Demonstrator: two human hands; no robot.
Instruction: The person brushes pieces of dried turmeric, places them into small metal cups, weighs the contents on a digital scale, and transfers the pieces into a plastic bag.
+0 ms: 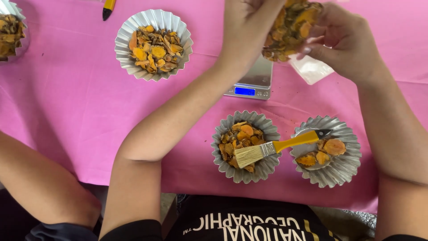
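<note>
Overhead, left hand (247, 24) and right hand (341, 42) clutch a bag of dried slices (290, 29); scale (254, 82) below, brush (278, 146) bridging two foil cups at six o'clock.

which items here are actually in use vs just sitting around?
In use:
left hand
right hand
clear bag of orange dried slices
small digital scale

Lying about:
yellow-handled brush
two foil cups it rests across
full foil cup
another foil cup, at the left edge
</note>
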